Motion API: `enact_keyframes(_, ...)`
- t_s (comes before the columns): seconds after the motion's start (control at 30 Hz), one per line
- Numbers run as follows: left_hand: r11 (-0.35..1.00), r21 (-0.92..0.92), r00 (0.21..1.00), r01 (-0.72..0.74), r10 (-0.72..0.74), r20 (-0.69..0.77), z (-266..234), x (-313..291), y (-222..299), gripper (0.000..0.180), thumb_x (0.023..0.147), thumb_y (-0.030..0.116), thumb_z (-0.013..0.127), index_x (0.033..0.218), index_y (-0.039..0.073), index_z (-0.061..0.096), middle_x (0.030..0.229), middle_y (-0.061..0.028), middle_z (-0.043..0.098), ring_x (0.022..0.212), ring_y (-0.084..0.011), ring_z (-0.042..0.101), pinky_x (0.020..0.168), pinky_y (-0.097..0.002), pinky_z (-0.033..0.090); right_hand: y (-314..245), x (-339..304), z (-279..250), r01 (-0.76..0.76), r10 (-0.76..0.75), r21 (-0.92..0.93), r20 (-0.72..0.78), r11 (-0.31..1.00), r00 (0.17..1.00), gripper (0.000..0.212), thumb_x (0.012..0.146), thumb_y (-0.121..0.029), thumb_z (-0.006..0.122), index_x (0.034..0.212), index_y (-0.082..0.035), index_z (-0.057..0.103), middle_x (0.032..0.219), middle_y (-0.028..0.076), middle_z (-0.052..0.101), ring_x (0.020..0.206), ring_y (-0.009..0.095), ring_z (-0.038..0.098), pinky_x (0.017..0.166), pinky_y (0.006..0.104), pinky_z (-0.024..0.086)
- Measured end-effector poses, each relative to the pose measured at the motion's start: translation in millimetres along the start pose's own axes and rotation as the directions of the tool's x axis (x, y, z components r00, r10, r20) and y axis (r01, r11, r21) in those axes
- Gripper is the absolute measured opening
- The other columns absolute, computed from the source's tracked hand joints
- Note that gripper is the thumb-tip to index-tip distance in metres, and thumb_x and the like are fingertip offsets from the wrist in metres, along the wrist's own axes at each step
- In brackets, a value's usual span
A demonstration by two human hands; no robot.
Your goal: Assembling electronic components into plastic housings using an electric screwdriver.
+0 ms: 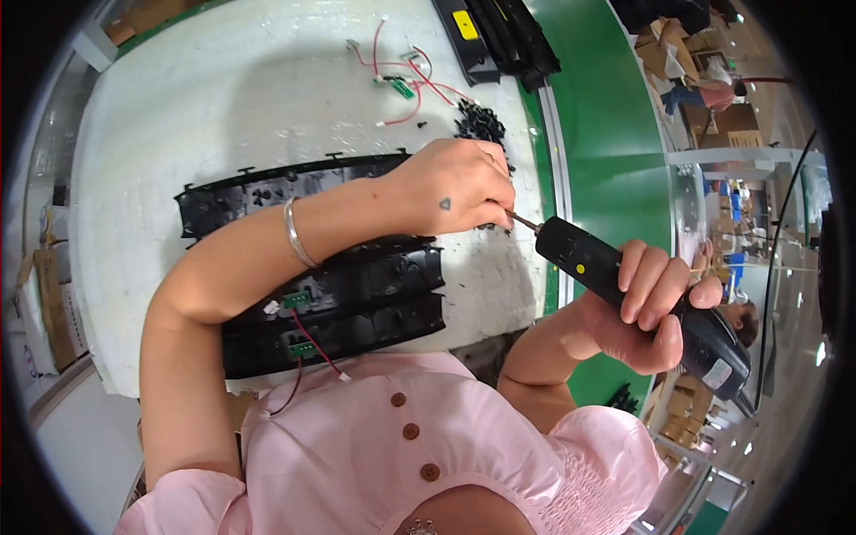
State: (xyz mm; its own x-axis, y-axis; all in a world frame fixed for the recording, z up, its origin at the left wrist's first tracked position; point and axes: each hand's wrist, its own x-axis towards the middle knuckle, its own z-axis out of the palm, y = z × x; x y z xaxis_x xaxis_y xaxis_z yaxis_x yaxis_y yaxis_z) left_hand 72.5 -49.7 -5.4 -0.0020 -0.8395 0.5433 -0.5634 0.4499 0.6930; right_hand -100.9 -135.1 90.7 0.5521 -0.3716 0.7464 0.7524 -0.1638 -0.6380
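My right hand (pixel 655 308) grips a black electric screwdriver (pixel 580 254), its bit pointing left toward my other hand. The fingers of my left hand (pixel 459 189) are pinched together right at the bit's tip. Whatever sits between them is too small and hidden to make out. Just beyond that hand lies a pile of small black screws (pixel 481 123). Under and beside my left forearm are curved black plastic panels (pixel 357 276), partly covered by the arm. Small green circuit boards (pixel 303 349) with red and black wires rest on the nearer panels.
White padding (pixel 294 98) covers the work surface. Loose circuit boards with red wires (pixel 404 87) lie at the far middle. Black plastic parts (pixel 504 40) stand at the far right, near a metal rail (pixel 557 169) and a green surface (pixel 615 134). People and cartons appear farther right.
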Motion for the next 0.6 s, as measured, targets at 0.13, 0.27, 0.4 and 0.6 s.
enact_keyframes(0.13, 0.994, 0.107, 0.994, -0.037, 0.047, -0.095, -2, -5, 2, 0.012, 0.074, 0.016, 0.069, 0.076, 0.004, 0.069, 0.074, -0.0053, 0.066, 0.081, -0.0214, 0.060, 0.068, -0.0306, 0.050, 6, -3, 9, 0.039, -0.039, 0.013, -0.012, 0.999, 0.999, 0.027, 0.075, -0.012, 0.053, 0.102, -0.010, 0.048, 0.059, -0.003, 0.044, 0.049, 0.007, 0.042, 0.056, 0.0248, 0.032)
enact_keyframes(0.27, 0.944, 0.329, 0.979, -0.037, 0.101, -0.179, -20, -9, -4, 0.021, 0.072, 0.020, 0.071, 0.090, 0.010, 0.070, 0.083, -0.0035, 0.068, 0.084, -0.0245, 0.060, 0.075, -0.0353, 0.050, 23, -4, 2, 0.050, -0.051, -0.026, -0.080, 0.998, 0.995, 0.032, 0.079, -0.010, 0.052, 0.110, -0.007, 0.043, 0.060, 0.001, 0.044, 0.048, 0.011, 0.041, 0.054, 0.0285, 0.036)
enact_keyframes(0.4, 0.702, 0.583, 0.908, 0.408, -0.382, -0.175, -67, -7, -45, 0.024, 0.073, 0.029, 0.070, 0.088, 0.011, 0.066, 0.079, -0.0092, 0.065, 0.083, -0.0291, 0.061, 0.071, -0.0397, 0.049, 19, -6, -8, 0.040, -0.043, -0.025, -0.131, 0.999, 0.991, 0.031, 0.079, -0.011, 0.051, 0.109, -0.007, 0.044, 0.060, 0.001, 0.043, 0.049, 0.011, 0.041, 0.056, 0.0288, 0.036)
enact_keyframes(0.6, 0.642, 0.544, 0.840, 0.540, -0.450, -0.304, -69, -21, -83, 0.018, 0.078, 0.026, 0.066, 0.083, 0.008, 0.065, 0.081, -0.0120, 0.063, 0.079, -0.0313, 0.062, 0.069, -0.0412, 0.049, 11, -9, -11, 0.038, -0.046, -0.053, -0.150, 0.998, 0.988, 0.032, 0.079, -0.012, 0.050, 0.109, -0.007, 0.045, 0.061, 0.001, 0.042, 0.050, 0.011, 0.040, 0.059, 0.0295, 0.036)
